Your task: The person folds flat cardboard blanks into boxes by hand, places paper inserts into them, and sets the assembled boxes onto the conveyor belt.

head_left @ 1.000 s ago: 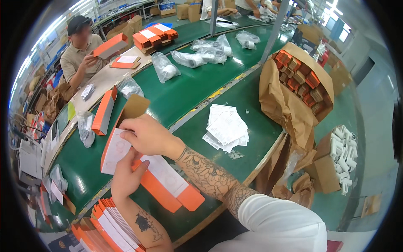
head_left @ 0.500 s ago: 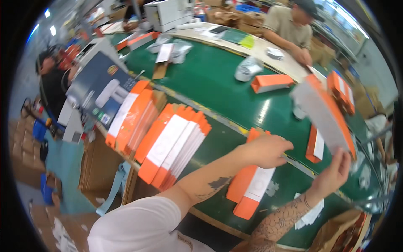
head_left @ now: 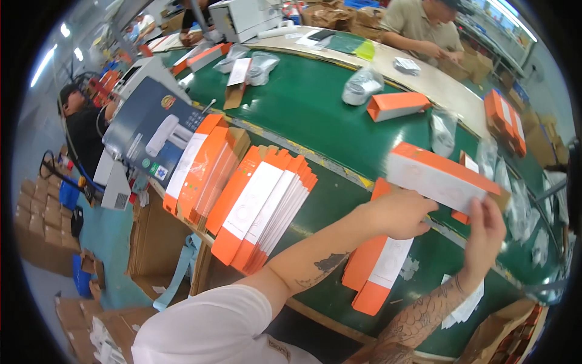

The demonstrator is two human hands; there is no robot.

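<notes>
My right hand point(head_left: 483, 233) pinches the lower right edge of an orange and white carton point(head_left: 439, 176). The carton is opened into a long box shape and held up off the table, tilted, its white face toward me. Close below its left part is my left hand point(head_left: 401, 214), fingers curled; what they hold, if anything, is hidden. Under my left wrist lie flat orange and white cartons point(head_left: 382, 267), overlapping and partly covered by the forearm. A larger stack of flat cartons point(head_left: 257, 206) leans to the left of my arm.
More cartons in a bundle point(head_left: 200, 164) stand beside a dark blue printed box point(head_left: 151, 130). Across the green table point(head_left: 303, 97) lie bagged white items point(head_left: 362, 86) and a formed orange carton point(head_left: 397, 106). A co-worker point(head_left: 424, 30) sits opposite. A paper bag point(head_left: 500, 333) stands at lower right.
The carton in my right hand has swung from steeply slanted to nearly level, moving left and lower, close to my left hand. Its printed white face now shows. The view has shifted slightly.
</notes>
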